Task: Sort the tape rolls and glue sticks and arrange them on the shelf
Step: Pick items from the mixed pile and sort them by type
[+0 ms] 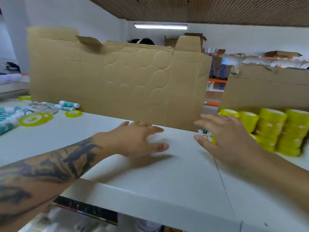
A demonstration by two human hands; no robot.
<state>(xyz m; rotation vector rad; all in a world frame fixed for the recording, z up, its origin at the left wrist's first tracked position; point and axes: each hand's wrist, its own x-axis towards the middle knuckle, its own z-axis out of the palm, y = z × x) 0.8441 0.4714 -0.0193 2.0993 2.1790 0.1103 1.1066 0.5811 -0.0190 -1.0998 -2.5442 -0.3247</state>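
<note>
Yellow tape rolls (274,129) stand in stacked columns at the right of the white shelf (150,190), against the lower cardboard sheet (267,91). The right hand (224,136) reaches in just left of these stacks, fingers spread and slightly curved over a small yellow-and-white object (207,135); whether the fingers grip it cannot be told, since the hand hides most of it and the view is blurred. The left hand (138,139) hovers low over the bare middle of the shelf, fingers spread wide and holding nothing.

At the far left lie loose items: glue sticks (69,104) with teal-and-white bodies on their sides, single yellow tape rolls (73,113) lying flat, and one flat clear roll (43,108) among them.

Between the two groups the shelf surface is open, running from the tall cardboard sheet (117,77) at the back to the front edge near the viewer. A thin seam (222,180) crosses the shelf below the right hand. A gap between the two cardboard sheets shows orange racking (217,80) behind.
</note>
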